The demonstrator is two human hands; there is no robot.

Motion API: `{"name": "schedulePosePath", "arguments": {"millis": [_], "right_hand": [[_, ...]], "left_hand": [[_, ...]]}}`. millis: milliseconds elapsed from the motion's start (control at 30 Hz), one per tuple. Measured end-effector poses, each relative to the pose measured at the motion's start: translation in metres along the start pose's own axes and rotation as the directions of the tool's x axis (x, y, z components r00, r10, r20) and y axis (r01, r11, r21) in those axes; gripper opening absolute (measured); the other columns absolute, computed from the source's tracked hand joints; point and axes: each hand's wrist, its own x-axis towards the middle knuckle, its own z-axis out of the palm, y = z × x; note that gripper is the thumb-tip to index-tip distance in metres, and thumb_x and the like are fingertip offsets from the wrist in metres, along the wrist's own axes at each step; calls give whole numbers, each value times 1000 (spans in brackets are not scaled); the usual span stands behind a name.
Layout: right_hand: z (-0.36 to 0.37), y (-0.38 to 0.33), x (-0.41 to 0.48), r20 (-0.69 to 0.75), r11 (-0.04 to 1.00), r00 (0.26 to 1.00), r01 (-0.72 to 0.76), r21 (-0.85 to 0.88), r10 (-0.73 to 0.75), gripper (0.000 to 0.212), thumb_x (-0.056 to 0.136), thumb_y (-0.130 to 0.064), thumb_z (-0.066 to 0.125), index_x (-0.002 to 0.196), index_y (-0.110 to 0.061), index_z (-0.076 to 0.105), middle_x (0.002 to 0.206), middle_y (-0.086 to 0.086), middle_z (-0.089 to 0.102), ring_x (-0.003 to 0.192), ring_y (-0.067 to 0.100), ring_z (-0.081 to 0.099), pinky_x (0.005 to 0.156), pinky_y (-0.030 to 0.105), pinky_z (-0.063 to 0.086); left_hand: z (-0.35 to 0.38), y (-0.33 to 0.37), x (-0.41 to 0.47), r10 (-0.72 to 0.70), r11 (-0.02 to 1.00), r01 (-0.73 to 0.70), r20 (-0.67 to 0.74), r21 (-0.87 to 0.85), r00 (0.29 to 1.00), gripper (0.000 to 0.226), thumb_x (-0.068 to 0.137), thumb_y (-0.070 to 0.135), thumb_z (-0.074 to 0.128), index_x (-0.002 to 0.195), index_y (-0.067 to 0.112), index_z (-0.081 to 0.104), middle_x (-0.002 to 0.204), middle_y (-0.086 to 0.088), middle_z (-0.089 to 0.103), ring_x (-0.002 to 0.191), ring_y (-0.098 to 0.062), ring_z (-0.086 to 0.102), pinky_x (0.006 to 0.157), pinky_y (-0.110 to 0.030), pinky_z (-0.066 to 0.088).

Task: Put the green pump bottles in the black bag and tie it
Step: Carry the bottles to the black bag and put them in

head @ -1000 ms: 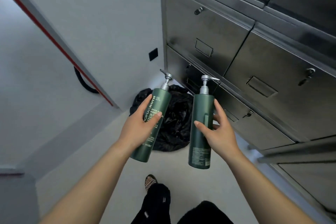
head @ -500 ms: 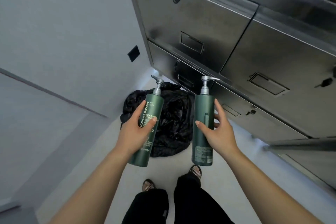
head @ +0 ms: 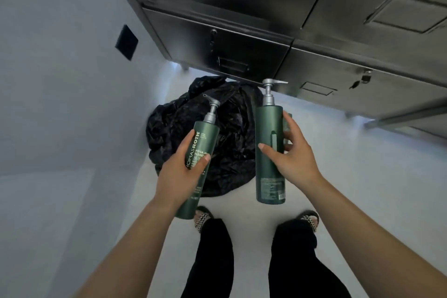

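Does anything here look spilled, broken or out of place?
Nothing looks spilled or broken. Each hand holds a capped green bottle. The black bag lies crumpled on the floor beside the metal cabinet.

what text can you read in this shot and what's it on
"OMASROTH": running up the left bottle, start hidden by the left hand.
"MEGA-RIC" and "HAND": same bottle, both cut off at its edge.
Smaller print below: too blurred to read.
Right bottle back label, in the right hand: too small to read.
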Motion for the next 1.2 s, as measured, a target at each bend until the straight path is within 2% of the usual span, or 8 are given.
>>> {"name": "schedulePosePath", "arguments": {"millis": [167,333,467,600,700,900,1067,1200], "right_hand": [[45,83,39,-10,999,1000,-27,17,27,86,74,-29,77,141,-48,25,99,-35,48,92,-15,55,66,-6,39],[89,201,109,17,1000,1000,-5,15,5,87,75,-34,76,138,-55,21,102,-34,48,87,-28,50,63,2,45],[115,289,176,8,999,999,42,-1,-42,84,76,-36,75,140,-51,23,98,-37,44,85,-27,50,75,14,45],[129,354,235,-52,988,987,152,-12,-153,76,73,-46,73,130,-63,25,96,-38,43,78,-33,47,52,3,44],[135,393,262,-131,972,963,234,-32,-236,77,73,-49,72,133,-60,26,95,-38,43,77,-34,46,48,-3,40],[151,406,258,-129,976,968,213,-37,-216,80,79,-41,71,143,-43,25,95,-30,44,80,-8,55,61,13,43],[157,411,244,-96,975,971,216,-53,-221,80,74,-46,72,138,-52,24,95,-32,45,80,-7,59,65,19,48],[171,411,254,-93,962,958,267,-64,-272,79,75,-45,72,137,-54,24,97,-31,47,83,-6,56,66,18,45]], "left_hand": [[57,-68,52,5,1000,-5,35,5,999,66,84,50,58,138,55,20,93,31,55,79,11,55,65,-9,37],[151,-159,120,25,999,-26,19,31,999,68,86,50,56,143,47,20,108,10,63,86,-3,61,73,-21,47],[221,-216,184,61,992,-63,25,111,998,68,87,52,52,145,45,16,108,3,64,85,-10,61,77,-28,50],[259,-255,255,245,900,-247,51,359,968,71,85,58,49,144,49,11,109,-5,59,93,-23,58,80,-36,50],[279,-277,286,374,862,-337,-25,380,927,71,81,60,51,141,53,13,108,-3,60,91,-21,59,75,-30,46],[311,-291,284,305,907,-290,-4,305,952,71,85,54,54,145,44,17,100,-10,66,82,-26,60,71,-29,43],[313,-307,288,260,921,-234,-44,313,965,72,87,54,52,146,42,13,120,-15,59,105,-31,57,88,-38,48],[300,-328,287,188,851,-171,15,496,982,84,83,66,46,147,40,-1,153,-12,24,139,-32,24,108,-47,35]]}}
